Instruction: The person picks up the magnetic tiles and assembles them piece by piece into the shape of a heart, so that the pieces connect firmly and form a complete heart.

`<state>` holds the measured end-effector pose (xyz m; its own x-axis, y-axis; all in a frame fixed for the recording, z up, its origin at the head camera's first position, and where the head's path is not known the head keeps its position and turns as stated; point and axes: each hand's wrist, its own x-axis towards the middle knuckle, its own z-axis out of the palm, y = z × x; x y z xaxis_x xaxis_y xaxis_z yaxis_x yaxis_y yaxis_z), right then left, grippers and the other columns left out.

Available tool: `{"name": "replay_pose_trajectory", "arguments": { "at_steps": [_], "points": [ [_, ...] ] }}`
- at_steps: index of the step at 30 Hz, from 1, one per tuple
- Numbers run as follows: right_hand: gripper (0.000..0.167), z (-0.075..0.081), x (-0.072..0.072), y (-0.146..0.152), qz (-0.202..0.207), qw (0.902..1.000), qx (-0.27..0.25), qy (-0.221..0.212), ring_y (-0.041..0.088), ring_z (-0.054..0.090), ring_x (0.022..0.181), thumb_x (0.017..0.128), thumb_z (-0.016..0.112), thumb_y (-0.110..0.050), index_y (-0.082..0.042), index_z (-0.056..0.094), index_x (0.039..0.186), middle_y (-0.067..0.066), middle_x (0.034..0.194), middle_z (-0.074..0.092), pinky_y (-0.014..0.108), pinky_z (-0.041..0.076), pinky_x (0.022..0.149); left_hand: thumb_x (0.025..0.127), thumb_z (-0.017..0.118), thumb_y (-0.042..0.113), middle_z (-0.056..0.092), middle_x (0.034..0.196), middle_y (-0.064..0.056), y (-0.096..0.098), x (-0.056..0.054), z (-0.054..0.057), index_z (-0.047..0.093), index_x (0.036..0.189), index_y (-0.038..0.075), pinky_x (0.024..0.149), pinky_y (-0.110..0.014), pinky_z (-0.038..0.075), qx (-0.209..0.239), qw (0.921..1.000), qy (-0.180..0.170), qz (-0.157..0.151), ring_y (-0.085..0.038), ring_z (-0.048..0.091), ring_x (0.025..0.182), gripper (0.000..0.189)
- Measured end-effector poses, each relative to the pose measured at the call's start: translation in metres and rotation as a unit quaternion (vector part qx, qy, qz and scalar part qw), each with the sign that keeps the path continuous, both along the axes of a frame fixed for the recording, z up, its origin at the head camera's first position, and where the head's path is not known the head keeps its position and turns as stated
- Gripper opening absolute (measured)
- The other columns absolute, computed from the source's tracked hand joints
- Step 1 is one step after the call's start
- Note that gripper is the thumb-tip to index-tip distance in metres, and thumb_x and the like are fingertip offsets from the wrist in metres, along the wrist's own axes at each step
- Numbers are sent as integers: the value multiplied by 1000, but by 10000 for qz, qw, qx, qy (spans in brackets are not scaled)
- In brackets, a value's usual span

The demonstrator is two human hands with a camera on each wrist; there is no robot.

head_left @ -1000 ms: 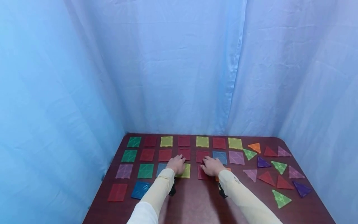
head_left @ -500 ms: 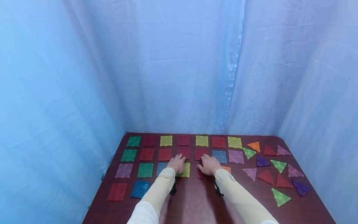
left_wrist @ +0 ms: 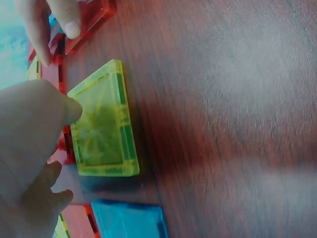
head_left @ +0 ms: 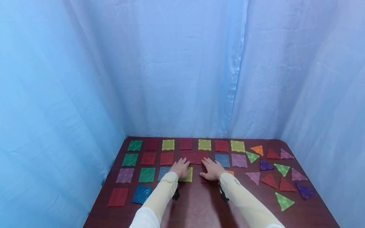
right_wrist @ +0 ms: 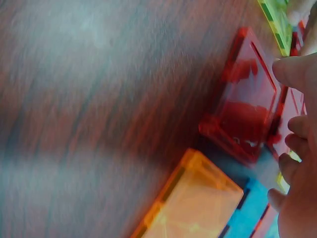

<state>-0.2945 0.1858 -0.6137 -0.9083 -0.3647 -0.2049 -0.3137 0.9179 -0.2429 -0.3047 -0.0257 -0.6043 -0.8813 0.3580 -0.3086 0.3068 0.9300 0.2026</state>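
Observation:
In the head view my left hand [head_left: 179, 168] lies with extended fingers, its fingertips on a red square magnetic tile [head_left: 187, 155] in the second row. My right hand [head_left: 212, 169] spreads its fingers, the tips on a neighbouring red square tile [head_left: 200, 156]. Those two tiles sit edge to edge. Below the left palm is a yellow square tile [left_wrist: 101, 134], with the thumb over its edge in the left wrist view. Under the right hand lies another red tile [right_wrist: 242, 104], partly hidden in the head view; an orange tile [right_wrist: 193, 198] is beside it.
Rows of coloured square tiles cover the table's far and left parts, including a blue tile [head_left: 142, 193] and a purple tile [head_left: 239, 160]. Several triangle tiles, such as a green triangle [head_left: 284, 201], lie at the right. Blue curtains [head_left: 182, 79] surround the dark wooden table [head_left: 196, 209].
The red tile under my right fingertips has slid left, closing the gap to the red tile at my left fingertips. My right hand shifted left and its fingers straightened; the left stayed nearly still.

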Motion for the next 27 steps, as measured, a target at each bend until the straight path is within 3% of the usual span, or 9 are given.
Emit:
{"name": "replay_pose_trajectory", "arguments": {
  "at_steps": [4,8,13,18,27],
  "points": [
    [72,2,-1,12,157,9999,-47,25,38,30,151,98,63,-41,-2,40,155,17,162,36,62,25,120,102,60,24,33,165,-3,-12,3,3,44,155,18,122,-49,30,-60,9999,124,-99,-26,27,154,55],
    [70,6,-2,22,383,9992,-144,-25,40,29,151,99,65,-38,-2,41,154,18,161,37,63,25,120,99,66,30,33,165,-3,-19,0,0,43,156,18,121,-49,32,-71,9996,227,-179,-26,27,154,62],
    [72,6,-3,25,675,9976,-125,-77,39,29,151,97,69,-37,-4,41,155,17,161,38,63,27,119,94,71,40,36,164,-3,-19,-3,-5,45,154,18,120,-50,34,-94,9990,336,-274,-26,29,153,69],
    [73,6,-4,23,707,9974,-81,-153,40,28,152,96,70,-35,-3,41,154,17,161,38,64,25,119,92,71,42,37,164,-1,-18,-4,-6,45,155,21,119,-49,35,-362,9977,429,-376,-24,30,153,71],
    [71,9,-5,19,705,9974,71,-100,41,34,149,93,73,-32,1,46,150,19,157,43,59,29,119,87,76,43,44,159,1,-11,3,8,52,150,22,117,-49,37,-654,9944,757,-336,-22,36,150,70]
  ]
}}
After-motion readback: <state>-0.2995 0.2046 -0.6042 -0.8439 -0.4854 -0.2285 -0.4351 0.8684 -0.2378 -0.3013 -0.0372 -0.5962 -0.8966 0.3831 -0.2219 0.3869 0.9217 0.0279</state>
